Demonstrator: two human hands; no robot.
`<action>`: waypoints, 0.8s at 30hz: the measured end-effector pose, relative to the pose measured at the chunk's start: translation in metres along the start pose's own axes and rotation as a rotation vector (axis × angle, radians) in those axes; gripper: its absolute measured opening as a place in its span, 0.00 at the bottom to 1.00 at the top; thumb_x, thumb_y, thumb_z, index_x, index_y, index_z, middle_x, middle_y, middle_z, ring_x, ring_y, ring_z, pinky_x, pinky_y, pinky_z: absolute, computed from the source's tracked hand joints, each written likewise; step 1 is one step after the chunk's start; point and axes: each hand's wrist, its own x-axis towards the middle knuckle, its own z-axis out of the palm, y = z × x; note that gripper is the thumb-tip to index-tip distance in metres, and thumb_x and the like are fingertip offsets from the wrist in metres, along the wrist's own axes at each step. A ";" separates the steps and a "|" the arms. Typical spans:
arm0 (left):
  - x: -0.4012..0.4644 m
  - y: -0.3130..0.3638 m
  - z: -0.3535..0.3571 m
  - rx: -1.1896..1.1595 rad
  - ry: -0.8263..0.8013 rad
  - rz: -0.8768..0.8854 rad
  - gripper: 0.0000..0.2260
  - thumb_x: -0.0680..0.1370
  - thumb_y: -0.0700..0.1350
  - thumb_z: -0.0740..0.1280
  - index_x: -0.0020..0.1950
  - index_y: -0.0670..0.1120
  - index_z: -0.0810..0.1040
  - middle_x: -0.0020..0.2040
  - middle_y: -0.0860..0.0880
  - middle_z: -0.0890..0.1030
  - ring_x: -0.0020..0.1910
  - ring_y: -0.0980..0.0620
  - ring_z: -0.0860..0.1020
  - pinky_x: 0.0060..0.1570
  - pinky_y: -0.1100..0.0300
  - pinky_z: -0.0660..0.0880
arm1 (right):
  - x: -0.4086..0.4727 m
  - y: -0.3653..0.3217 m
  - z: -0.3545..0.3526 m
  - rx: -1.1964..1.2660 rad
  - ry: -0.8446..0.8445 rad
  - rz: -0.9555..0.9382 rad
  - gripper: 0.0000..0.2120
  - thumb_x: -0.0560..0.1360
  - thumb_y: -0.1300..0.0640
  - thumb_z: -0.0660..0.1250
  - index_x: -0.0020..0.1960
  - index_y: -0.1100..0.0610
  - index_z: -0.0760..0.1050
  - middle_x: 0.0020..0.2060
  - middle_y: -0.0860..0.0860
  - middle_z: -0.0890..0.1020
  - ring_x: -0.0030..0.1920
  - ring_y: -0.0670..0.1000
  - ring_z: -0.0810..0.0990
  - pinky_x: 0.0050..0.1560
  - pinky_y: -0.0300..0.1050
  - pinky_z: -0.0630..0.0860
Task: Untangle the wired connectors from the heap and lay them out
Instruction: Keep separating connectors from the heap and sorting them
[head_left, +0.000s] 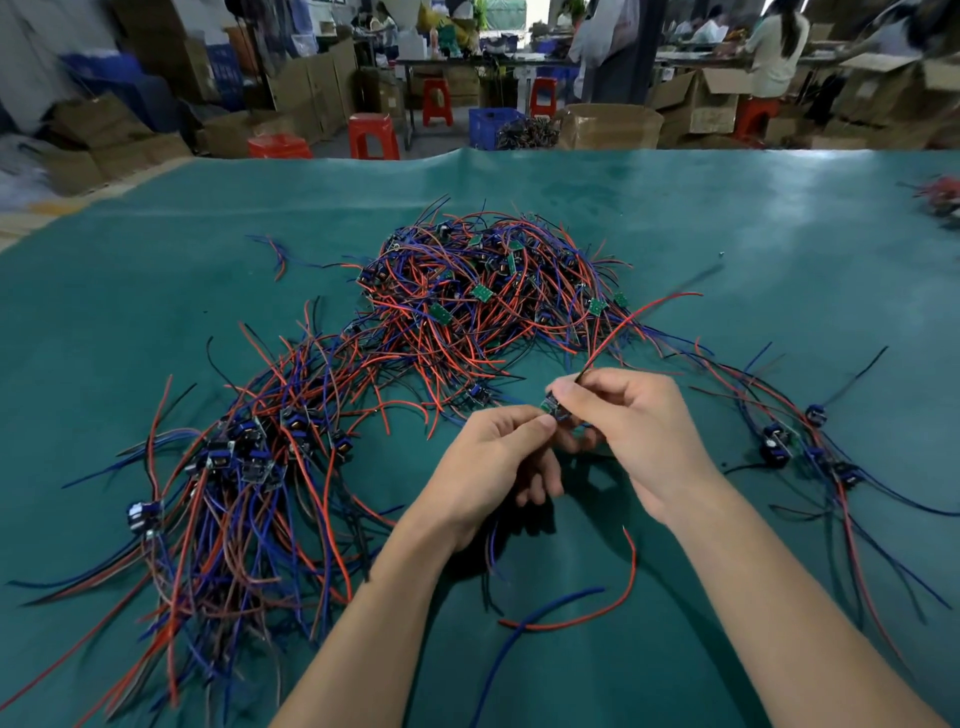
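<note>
A tangled heap of wired connectors (488, 296) with red, blue and black wires and small green boards lies at the middle of the green mat (727, 234). Just in front of it my left hand (493, 462) and my right hand (634, 431) together pinch one small connector (555, 408) above the mat. Its red wire (639, 317) arcs up to the right; its blue and red wires (550, 613) trail down between my forearms. A laid-out bundle of connectors (234, 467) lies at the left, a smaller row (800, 441) at the right.
A loose wire pair (278, 254) lies left of the heap. Another red pile (943, 195) sits at the mat's far right edge. Beyond the table stand red stools (373, 135), cardboard boxes (613, 127), a blue crate (491, 124) and people at benches.
</note>
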 end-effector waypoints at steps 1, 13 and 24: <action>0.000 0.000 0.000 0.003 -0.008 -0.004 0.14 0.85 0.42 0.58 0.44 0.42 0.79 0.26 0.46 0.78 0.22 0.55 0.71 0.22 0.67 0.65 | 0.001 -0.001 -0.002 -0.008 0.018 -0.001 0.06 0.76 0.58 0.74 0.42 0.59 0.85 0.33 0.51 0.83 0.33 0.48 0.78 0.34 0.40 0.75; -0.004 0.004 0.002 0.065 -0.098 0.000 0.16 0.84 0.40 0.57 0.39 0.45 0.77 0.28 0.48 0.79 0.25 0.55 0.71 0.25 0.66 0.66 | 0.010 -0.017 -0.039 0.357 0.373 0.021 0.08 0.78 0.63 0.71 0.39 0.59 0.80 0.28 0.48 0.80 0.29 0.44 0.76 0.32 0.35 0.73; -0.002 0.003 0.003 0.056 0.003 -0.011 0.14 0.83 0.38 0.57 0.40 0.43 0.78 0.31 0.45 0.81 0.27 0.54 0.73 0.27 0.65 0.67 | 0.006 -0.041 -0.071 0.713 0.517 0.021 0.03 0.79 0.57 0.70 0.48 0.55 0.78 0.36 0.47 0.83 0.34 0.43 0.77 0.34 0.33 0.73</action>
